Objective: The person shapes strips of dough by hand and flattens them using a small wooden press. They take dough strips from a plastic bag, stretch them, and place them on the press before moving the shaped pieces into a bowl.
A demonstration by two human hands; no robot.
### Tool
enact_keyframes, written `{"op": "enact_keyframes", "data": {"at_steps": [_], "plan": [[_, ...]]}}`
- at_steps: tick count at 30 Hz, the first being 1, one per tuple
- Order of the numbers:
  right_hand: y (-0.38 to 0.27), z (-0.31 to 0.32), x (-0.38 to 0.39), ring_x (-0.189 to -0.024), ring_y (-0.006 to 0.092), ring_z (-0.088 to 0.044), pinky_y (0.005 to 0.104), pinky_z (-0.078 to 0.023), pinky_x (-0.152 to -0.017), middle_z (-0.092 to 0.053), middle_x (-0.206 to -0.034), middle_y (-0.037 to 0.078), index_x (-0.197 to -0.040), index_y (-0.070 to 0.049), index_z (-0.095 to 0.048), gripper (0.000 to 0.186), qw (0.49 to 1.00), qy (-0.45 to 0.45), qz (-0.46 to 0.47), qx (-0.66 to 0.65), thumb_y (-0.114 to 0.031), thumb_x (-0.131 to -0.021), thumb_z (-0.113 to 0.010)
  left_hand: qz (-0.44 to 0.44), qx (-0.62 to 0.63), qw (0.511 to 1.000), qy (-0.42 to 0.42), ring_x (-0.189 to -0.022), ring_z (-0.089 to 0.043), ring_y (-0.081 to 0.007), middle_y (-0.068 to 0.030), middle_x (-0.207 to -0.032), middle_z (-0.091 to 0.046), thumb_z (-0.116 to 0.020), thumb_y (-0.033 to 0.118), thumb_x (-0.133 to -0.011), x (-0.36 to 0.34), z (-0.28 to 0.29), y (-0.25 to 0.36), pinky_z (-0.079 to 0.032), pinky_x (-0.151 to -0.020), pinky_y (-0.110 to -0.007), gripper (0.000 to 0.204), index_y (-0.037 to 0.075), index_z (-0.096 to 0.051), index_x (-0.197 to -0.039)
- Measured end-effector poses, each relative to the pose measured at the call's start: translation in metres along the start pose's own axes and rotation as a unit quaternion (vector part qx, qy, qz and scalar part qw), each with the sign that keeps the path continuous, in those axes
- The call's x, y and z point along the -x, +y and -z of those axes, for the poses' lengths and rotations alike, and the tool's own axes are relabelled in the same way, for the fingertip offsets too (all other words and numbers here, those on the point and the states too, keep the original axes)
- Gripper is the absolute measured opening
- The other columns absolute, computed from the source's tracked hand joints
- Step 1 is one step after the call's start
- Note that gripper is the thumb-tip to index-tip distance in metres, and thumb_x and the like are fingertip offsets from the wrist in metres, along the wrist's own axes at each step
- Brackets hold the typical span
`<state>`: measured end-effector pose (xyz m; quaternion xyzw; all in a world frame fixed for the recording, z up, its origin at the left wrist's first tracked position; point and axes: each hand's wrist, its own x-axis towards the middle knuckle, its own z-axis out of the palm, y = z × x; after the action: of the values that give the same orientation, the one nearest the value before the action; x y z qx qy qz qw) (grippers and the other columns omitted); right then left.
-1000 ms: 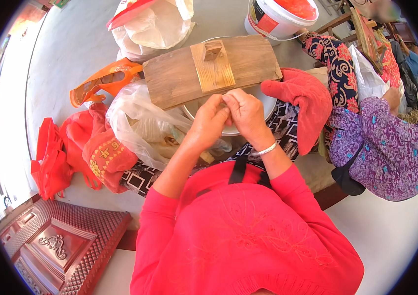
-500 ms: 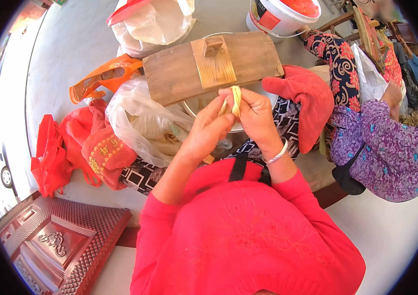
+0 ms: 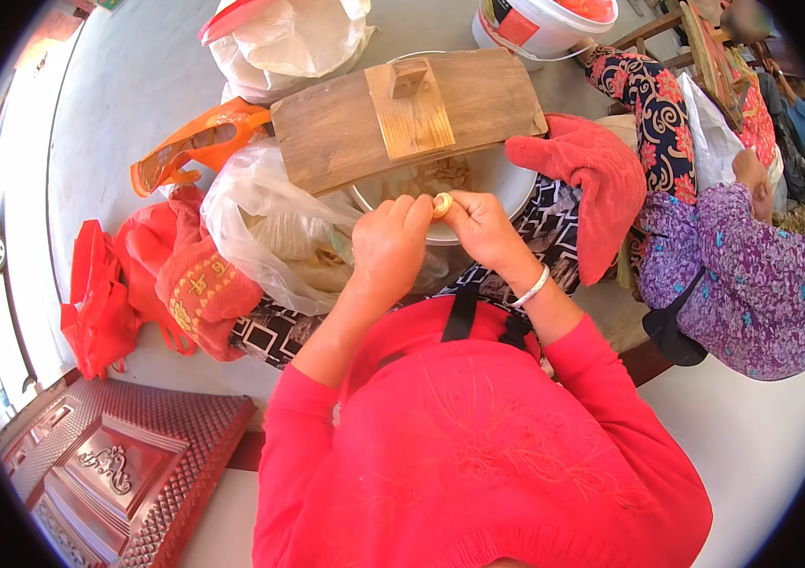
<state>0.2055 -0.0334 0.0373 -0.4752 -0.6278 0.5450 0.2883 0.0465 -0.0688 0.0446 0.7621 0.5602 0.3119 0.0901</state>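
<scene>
My left hand point(image 3: 390, 248) and my right hand point(image 3: 481, 229) meet over the near rim of a metal basin point(image 3: 506, 180). Together they pinch a small pale round piece point(image 3: 442, 204) between their fingertips. A white bangle sits on my right wrist. A wooden board point(image 3: 402, 118) with a raised block in its middle lies across the far side of the basin. Pale pieces show inside the basin under the board. A clear plastic bag point(image 3: 274, 232) with pale contents rests just left of my left hand.
A red cloth point(image 3: 587, 180) lies right of the basin. A person in a purple patterned top point(image 3: 748, 293) sits at the right. Red and orange bags point(image 3: 137, 275) lie at the left, a white bag point(image 3: 289, 43) and white bucket point(image 3: 544, 24) at the back, a dark red embossed panel point(image 3: 114, 469) at lower left.
My hands have come closer to me from over the basin's middle. The thin yellowish strip held upright half a second ago is now a small round piece between my fingertips.
</scene>
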Motion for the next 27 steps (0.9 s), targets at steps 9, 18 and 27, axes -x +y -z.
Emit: {"op": "enact_keyframes", "data": {"at_steps": [9, 18, 27], "plan": [[0.005, -0.003, 0.007, -0.103, 0.016, -0.057, 0.0307, -0.044, -0.09, -0.063, -0.11, 0.006, -0.101, -0.003, -0.067, 0.015, 0.846, -0.154, -0.194, -0.471, -0.01, -0.092, -0.056, 0.086, 0.247, 0.964, 0.048, -0.081, -0.061, -0.0343, -0.0129, -0.098, -0.061, -0.067, 0.009, -0.077, 0.014, -0.007, 0.008, -0.051, -0.067, -0.04, 0.027, -0.001, -0.061, -0.102], [-0.016, -0.012, 0.003, -0.104, 0.0214, -0.054, 0.0285, -0.045, -0.086, -0.055, -0.115, 0.014, -0.087, 0.004, -0.066, 0.007, 0.984, 0.132, 0.118, -0.026, 0.003, -0.082, -0.06, 0.328, 0.525, 0.785, -0.019, -0.063, -0.058, -0.0182, -0.0056, -0.068, -0.059, -0.051, 0.02, -0.095, -0.005, -0.02, 0.004, -0.046, -0.059, -0.032, 0.023, -0.002, -0.059, -0.097], [0.008, 0.009, -0.008, -0.103, 0.0119, -0.052, 0.0253, -0.042, -0.091, -0.052, -0.121, 0.007, -0.103, 0.001, -0.065, 0.017, 0.956, 0.095, 0.003, -0.278, -0.009, -0.09, -0.062, 0.299, 0.372, 0.877, -0.049, -0.052, -0.049, -0.0132, -0.0069, -0.059, -0.051, -0.055, 0.014, -0.094, 0.043, -0.004, 0.013, -0.041, -0.05, -0.033, 0.014, 0.002, -0.06, -0.094]]}}
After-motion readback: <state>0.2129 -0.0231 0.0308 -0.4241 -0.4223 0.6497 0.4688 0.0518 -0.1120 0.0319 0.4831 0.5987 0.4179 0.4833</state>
